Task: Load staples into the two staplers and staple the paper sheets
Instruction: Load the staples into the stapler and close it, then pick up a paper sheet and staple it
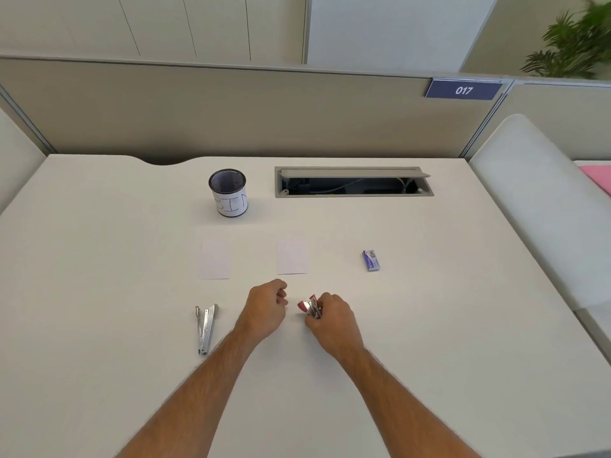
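Note:
A small red and silver stapler (310, 305) sits in front of me, and my right hand (332, 320) grips it with curled fingers. Just to its left, my left hand (266, 309) hovers with fingers curled; I cannot see anything in it. A silver metal stapler (205, 327) lies swung open on the desk at the left. Beyond the hands lie two small stacks of white paper, the left stack (215, 259) and the right stack (292, 256). A blue staple box (371, 260) lies to the right of them.
A mesh cup (228, 193) with a paper label reading BIN stands at the back of the white desk (99, 292). An open cable hatch (353, 182) is cut into the desk behind. A partition wall closes off the far edge.

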Motion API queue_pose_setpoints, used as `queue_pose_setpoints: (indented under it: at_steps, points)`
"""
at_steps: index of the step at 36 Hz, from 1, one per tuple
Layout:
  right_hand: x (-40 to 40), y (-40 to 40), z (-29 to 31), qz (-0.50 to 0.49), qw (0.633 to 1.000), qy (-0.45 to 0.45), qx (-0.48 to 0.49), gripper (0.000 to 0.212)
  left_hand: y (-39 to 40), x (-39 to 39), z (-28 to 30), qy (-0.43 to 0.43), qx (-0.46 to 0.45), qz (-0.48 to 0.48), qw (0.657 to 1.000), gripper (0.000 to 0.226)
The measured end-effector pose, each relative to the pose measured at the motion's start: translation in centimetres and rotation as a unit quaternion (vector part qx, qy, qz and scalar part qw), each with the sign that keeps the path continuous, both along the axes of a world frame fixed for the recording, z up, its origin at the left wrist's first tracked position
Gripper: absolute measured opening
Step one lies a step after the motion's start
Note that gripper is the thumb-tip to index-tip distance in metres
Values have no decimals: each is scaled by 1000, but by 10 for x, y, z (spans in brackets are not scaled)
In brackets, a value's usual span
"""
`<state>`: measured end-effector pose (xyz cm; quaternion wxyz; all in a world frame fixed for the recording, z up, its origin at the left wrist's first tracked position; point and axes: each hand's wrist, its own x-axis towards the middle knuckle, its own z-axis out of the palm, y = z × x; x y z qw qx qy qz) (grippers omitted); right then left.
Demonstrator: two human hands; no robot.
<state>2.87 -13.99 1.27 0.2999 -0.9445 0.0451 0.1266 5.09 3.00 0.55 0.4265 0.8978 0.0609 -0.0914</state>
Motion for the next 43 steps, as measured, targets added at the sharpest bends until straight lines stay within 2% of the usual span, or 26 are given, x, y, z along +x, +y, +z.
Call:
queue_pose_setpoints:
  at_steps: [11,17,20,22,24,26,29,38,43]
  points:
    - [6,33,-5,-75,996,46,-28,23,3,9,-1,-25,17,26,999,36]
    - [11,37,-3,-83,993,80,-37,48,9,13,-2,-25,18,27,999,38]
    - [19,36,1,-87,994,37,-63,57,13,16,-1,-34,21,27,999,38]
    - [31,36,3,-78,996,-14,-46,53,16,19,1,-45,22,30,998,38]
    - [47,39,5,-37,997,-57,-36,42,20,23,3,-59,27,31,997,37]
    - [65,40,7,8,996,-74,-52,41,22,27,5,-70,37,24,997,37]
    - [88,41,8,28,994,-62,-81,48,26,35,9,-71,47,11,996,37]
    - [111,50,-1,-36,994,-4,-102,60,35,62,10,-45,65,-8,997,41]
    - [111,54,-6,-68,990,3,-125,58,28,79,4,-41,129,-76,988,48]
